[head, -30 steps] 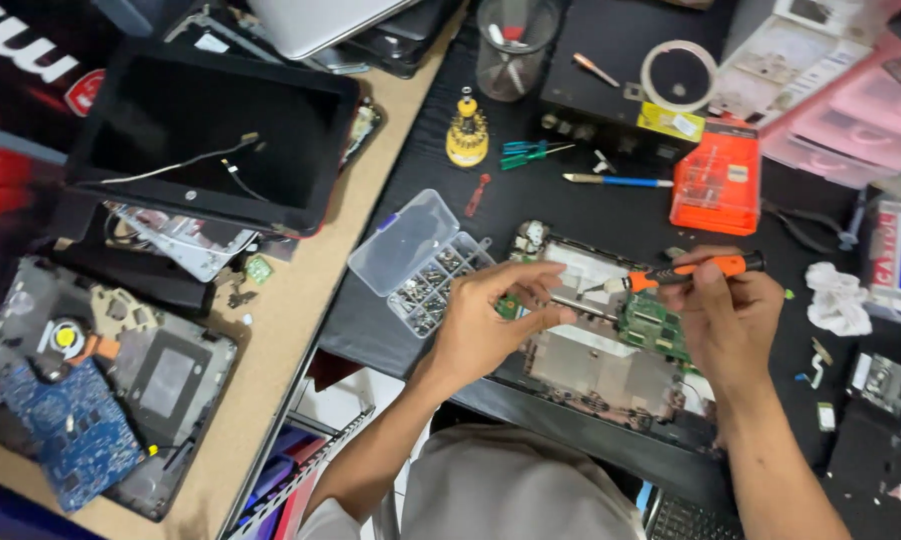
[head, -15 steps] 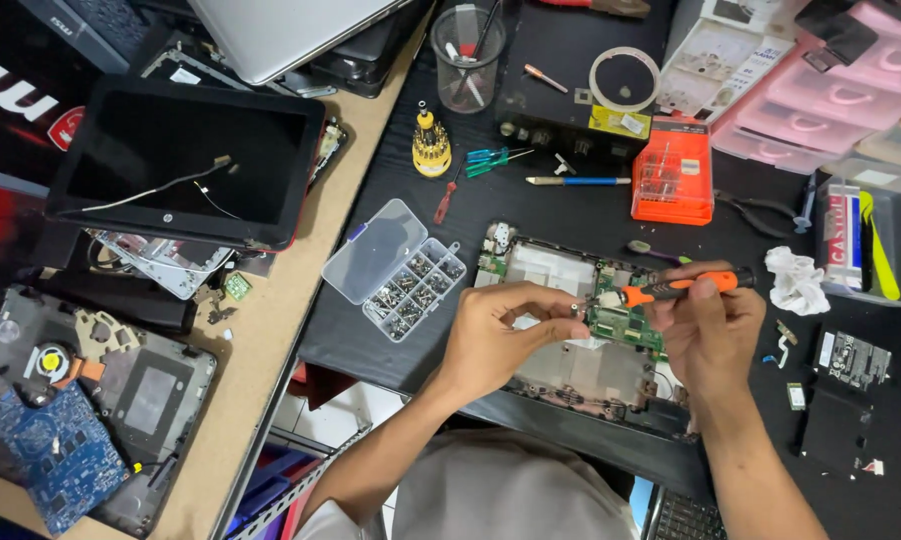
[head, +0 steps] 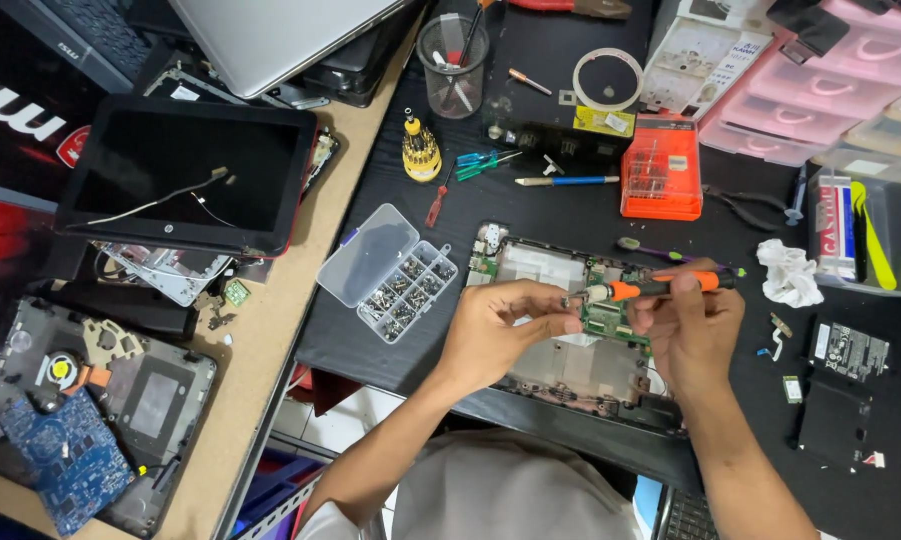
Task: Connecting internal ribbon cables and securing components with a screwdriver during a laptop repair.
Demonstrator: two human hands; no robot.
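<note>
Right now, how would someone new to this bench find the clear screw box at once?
Start at the opened laptop base under both hands on the black mat. Just left of it lies the screw box, a clear plastic case with its lid flipped open. Unlike the orange bit case farther back, it is see-through, with small compartments of dark screws.

This is an electronics repair workshop, most likely for laptops. The black workbench (head: 570, 215) is crowded with opened machines: a bare laptop chassis with a green circuit board (head: 610, 315), a detached screen panel (head: 185, 175) trailing thin cables, a stripped base with its fan (head: 60, 370) exposed, and a loose blue board (head: 65, 455). Trade tools lie all around: a clear compartment box of screws (head: 395, 275), an orange bit case (head: 660, 165), a cup of tools (head: 453, 65), pliers (head: 745, 205), a roll of tape (head: 607, 78). Pink trays at the far edge may hold spare parts, though their contents are unclear.
</note>
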